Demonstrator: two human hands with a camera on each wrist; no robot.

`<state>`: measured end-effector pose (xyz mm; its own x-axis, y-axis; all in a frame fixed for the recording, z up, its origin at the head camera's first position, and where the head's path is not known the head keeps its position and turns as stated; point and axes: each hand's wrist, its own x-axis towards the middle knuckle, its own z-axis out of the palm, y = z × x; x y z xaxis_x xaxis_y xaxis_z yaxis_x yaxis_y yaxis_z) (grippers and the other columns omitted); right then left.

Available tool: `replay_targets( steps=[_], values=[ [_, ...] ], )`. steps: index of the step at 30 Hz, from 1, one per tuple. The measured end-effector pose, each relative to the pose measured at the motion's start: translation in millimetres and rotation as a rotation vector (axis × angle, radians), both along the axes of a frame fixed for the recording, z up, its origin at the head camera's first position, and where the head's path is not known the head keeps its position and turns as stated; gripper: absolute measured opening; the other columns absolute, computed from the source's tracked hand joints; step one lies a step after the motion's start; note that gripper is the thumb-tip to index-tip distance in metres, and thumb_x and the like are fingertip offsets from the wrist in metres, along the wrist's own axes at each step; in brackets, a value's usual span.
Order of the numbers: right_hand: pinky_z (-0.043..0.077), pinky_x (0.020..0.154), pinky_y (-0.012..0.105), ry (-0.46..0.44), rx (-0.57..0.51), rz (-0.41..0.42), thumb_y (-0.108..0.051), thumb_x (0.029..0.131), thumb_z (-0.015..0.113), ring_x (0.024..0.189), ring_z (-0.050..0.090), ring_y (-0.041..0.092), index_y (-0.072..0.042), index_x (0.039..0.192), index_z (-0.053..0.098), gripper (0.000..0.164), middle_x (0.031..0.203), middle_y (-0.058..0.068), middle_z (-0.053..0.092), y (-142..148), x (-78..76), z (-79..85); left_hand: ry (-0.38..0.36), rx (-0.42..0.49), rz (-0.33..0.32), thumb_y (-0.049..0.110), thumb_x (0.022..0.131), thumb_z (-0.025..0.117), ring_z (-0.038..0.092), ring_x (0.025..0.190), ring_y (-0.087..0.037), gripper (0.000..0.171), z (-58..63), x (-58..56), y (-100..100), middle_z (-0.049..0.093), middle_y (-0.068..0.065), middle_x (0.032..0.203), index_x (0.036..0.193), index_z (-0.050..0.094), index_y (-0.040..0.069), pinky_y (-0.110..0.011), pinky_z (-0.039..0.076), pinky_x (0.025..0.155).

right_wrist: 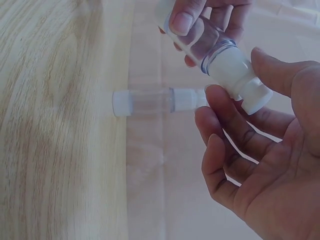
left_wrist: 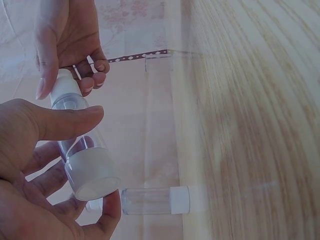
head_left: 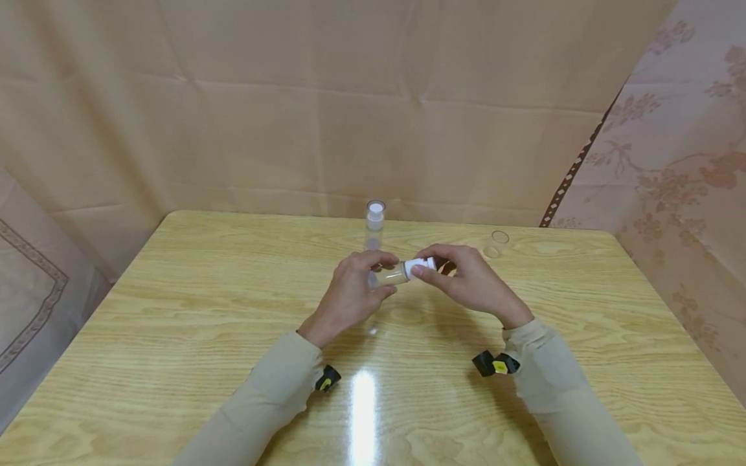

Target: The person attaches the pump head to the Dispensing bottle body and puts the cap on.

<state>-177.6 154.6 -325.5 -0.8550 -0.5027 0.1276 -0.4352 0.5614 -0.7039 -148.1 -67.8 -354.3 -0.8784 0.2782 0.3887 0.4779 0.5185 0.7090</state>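
A clear pump bottle with a white base and a white pump top is held tilted between both hands. My left hand grips its clear body near the base, thumb on one side and fingers round the other. The right hand pinches the white pump top, with the thumb and fingertips at its sides. In the left wrist view the bottle's white base faces the camera. Behind the hands a second pump bottle, also clear with white parts, stands upright on the table.
A small clear cap stands at the back right of the wooden table. Beige cloth hangs behind the table's far edge, with patterned cloth at the right.
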Motion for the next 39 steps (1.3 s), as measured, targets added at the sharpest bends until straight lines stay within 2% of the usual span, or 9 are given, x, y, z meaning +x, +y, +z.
replay_targets(
  steps=[9,16,20,27,33,39],
  values=[
    [0.053,0.081,0.044,0.0,0.002,0.004,-0.028,0.099,0.068,0.087,0.061,0.022,-0.008,0.118,0.072,0.027,0.093,0.002,0.067,-0.3,0.0,1.0,0.002,-0.011,0.012,0.0,0.079,0.085,0.064,0.098,-0.026,0.038,0.6,-0.2,0.3,0.072,-0.01,0.111,0.115,0.072,0.002,-0.046,0.051,0.089],
    [0.053,0.086,0.049,0.05,-0.037,0.033,-0.018,0.089,0.081,0.096,0.06,0.03,-0.008,0.128,0.066,0.043,0.114,0.005,0.069,1.8,0.3,-1.2,-0.006,-0.013,0.014,0.001,0.079,0.086,0.064,0.099,-0.028,0.039,0.6,-0.4,-0.2,0.072,-0.01,0.111,0.115,0.072,0.002,-0.046,0.05,0.088],
    [0.054,0.085,0.051,0.072,-0.076,0.059,-0.01,0.086,0.082,0.097,0.061,0.029,-0.008,0.127,0.067,0.043,0.121,0.006,0.068,1.7,0.2,-2.0,-0.008,-0.007,0.012,0.0,0.079,0.086,0.064,0.099,-0.03,0.039,0.5,-0.3,-0.5,0.072,-0.01,0.111,0.115,0.072,0.002,-0.047,0.05,0.089],
    [0.054,0.084,0.051,0.087,-0.065,0.058,-0.006,0.088,0.079,0.095,0.06,0.023,-0.008,0.123,0.07,0.036,0.117,0.006,0.069,1.3,0.1,-2.2,-0.005,0.002,0.012,0.0,0.078,0.086,0.064,0.098,-0.031,0.039,0.2,-0.4,-0.7,0.072,-0.01,0.11,0.114,0.072,0.002,-0.047,0.05,0.088],
    [0.053,0.083,0.042,0.061,-0.039,0.045,-0.013,0.093,0.076,0.092,0.061,0.024,-0.009,0.121,0.07,0.03,0.107,0.003,0.07,0.8,-0.5,-2.2,-0.009,-0.009,0.014,0.0,0.078,0.086,0.063,0.097,-0.026,0.039,-0.4,-1.3,-0.5,0.072,-0.009,0.111,0.115,0.072,0.002,-0.045,0.05,0.088],
    [0.053,0.082,0.042,0.038,-0.016,0.03,-0.019,0.095,0.075,0.09,0.061,0.025,-0.008,0.12,0.07,0.027,0.1,0.002,0.069,-0.9,0.1,-1.6,-0.016,-0.011,0.013,0.0,0.079,0.085,0.063,0.098,-0.026,0.038,0.1,-0.8,-0.5,0.072,-0.009,0.111,0.115,0.072,0.002,-0.045,0.05,0.089]
  ],
)
